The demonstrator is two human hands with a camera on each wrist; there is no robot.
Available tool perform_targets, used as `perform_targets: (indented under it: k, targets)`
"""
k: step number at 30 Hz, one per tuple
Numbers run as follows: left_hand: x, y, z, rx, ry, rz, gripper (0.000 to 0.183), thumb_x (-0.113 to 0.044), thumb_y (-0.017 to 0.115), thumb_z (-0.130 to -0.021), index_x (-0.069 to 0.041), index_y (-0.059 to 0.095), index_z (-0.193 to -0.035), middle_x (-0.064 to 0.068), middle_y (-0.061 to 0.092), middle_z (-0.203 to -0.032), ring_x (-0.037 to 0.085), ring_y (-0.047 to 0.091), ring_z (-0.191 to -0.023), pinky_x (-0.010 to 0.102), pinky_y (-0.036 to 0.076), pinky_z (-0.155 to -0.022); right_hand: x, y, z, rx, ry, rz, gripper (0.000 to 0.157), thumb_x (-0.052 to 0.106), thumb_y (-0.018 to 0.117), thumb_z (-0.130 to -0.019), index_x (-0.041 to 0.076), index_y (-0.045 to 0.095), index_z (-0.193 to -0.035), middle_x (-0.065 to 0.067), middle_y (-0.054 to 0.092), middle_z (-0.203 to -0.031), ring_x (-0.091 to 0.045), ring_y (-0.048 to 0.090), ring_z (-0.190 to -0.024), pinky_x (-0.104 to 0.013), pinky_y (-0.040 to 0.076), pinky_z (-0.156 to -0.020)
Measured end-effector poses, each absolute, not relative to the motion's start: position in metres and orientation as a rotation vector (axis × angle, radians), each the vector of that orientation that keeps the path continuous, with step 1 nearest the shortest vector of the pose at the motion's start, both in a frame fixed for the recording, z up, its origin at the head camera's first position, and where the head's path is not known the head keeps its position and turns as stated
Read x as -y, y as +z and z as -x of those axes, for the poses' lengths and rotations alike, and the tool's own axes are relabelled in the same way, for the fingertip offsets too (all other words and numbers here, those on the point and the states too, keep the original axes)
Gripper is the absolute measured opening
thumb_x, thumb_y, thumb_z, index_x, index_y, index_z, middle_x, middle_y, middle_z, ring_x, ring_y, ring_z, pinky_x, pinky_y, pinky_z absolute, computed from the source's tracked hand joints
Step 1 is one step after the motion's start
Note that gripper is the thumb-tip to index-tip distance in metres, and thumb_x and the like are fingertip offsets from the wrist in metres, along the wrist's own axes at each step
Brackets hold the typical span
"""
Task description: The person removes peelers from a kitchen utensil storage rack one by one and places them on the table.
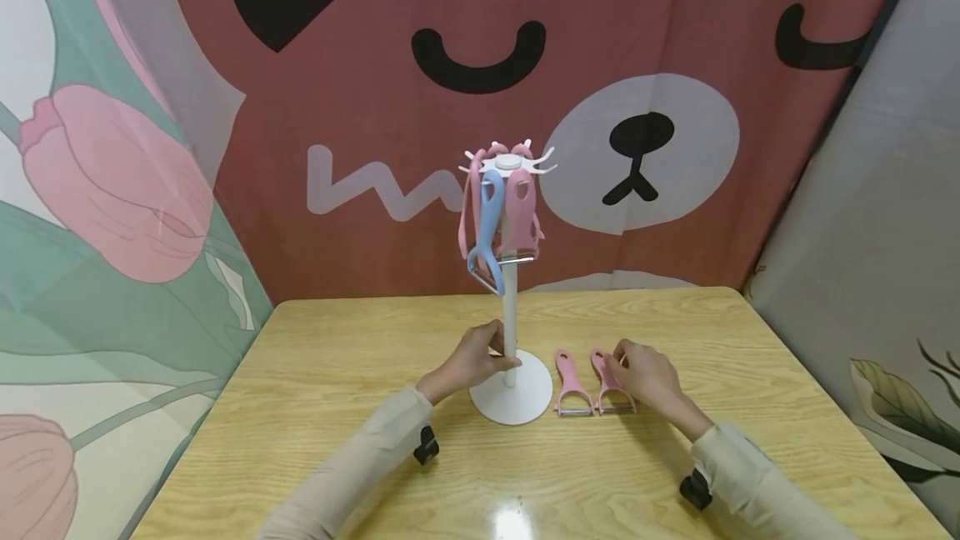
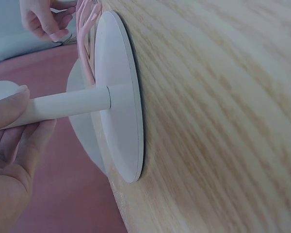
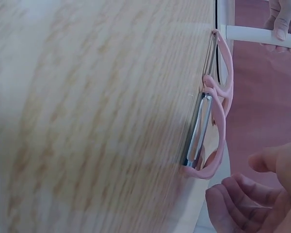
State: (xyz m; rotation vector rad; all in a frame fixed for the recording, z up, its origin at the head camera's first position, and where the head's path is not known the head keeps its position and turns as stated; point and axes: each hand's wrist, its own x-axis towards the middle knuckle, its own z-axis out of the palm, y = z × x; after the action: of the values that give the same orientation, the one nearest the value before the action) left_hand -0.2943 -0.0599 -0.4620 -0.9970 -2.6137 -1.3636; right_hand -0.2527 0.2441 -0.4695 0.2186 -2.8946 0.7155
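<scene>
Right hand (image 1: 647, 373) nearer; right-hand pink peeler (image 1: 608, 379) below-left of its parted, empty fingers, handle pointing away; left hand (image 1: 474, 355) pinches pole (image 1: 510, 307).

A yellow wood-grain table with rounded corners (image 1: 315, 390) stands before a brick-red cloth backdrop (image 1: 360, 115) printed with a cartoon animal face (image 1: 641, 136); green-and-pink tulip fabric (image 1: 112, 190) hangs left, grey leaf-printed fabric (image 1: 862, 232) right; white glare (image 1: 512, 522) spots the table.

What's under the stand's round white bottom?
The wooden table shows around the white base, which rests flat on it. The spot right underneath is covered, so I can't see that part.
</scene>
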Motion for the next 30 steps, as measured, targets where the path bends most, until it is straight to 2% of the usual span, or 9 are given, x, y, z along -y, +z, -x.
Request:
perform_targets:
  k: [11, 23, 30]
  targets:
    - [0.062, -0.463, 0.294, 2.614, -1.369, 1.01, 0.025, -0.006, 0.079, -0.084, -0.002, 0.058, -0.097, 0.005, 0.069, -0.087, 0.015, 0.067, -0.079, 0.023, 0.054, -0.068, -0.244, -0.467, 0.255, 2.815, 0.776, -0.224, 0.02, 0.023, 0.06, -0.098, 0.004, 0.064, -0.09, 0.003, 0.052, -0.059, -0.013, 0.041, -0.045, -0.029, 0.032, -0.04]
    - [0.065, -0.463, 0.294, 2.538, -1.458, 1.074, 0.02, -0.006, 0.077, -0.087, 0.0, 0.06, -0.097, 0.009, 0.07, -0.089, 0.02, 0.069, -0.081, 0.022, 0.055, -0.068, -0.239, -0.46, 0.256, 2.802, 0.799, -0.237, 0.02, 0.022, 0.059, -0.099, 0.003, 0.065, -0.093, 0.002, 0.055, -0.063, -0.014, 0.044, -0.048, -0.031, 0.035, -0.044]
    - [0.064, -0.464, 0.295, 2.523, -1.458, 1.055, 0.019, -0.004, 0.077, -0.086, 0.0, 0.061, -0.094, 0.009, 0.071, -0.087, 0.018, 0.068, -0.08, 0.023, 0.055, -0.069, -0.234, -0.451, 0.255, 2.772, 0.811, -0.243, 0.02, 0.022, 0.058, -0.1, 0.004, 0.066, -0.095, 0.0, 0.061, -0.071, -0.015, 0.046, -0.052, -0.032, 0.037, -0.048]
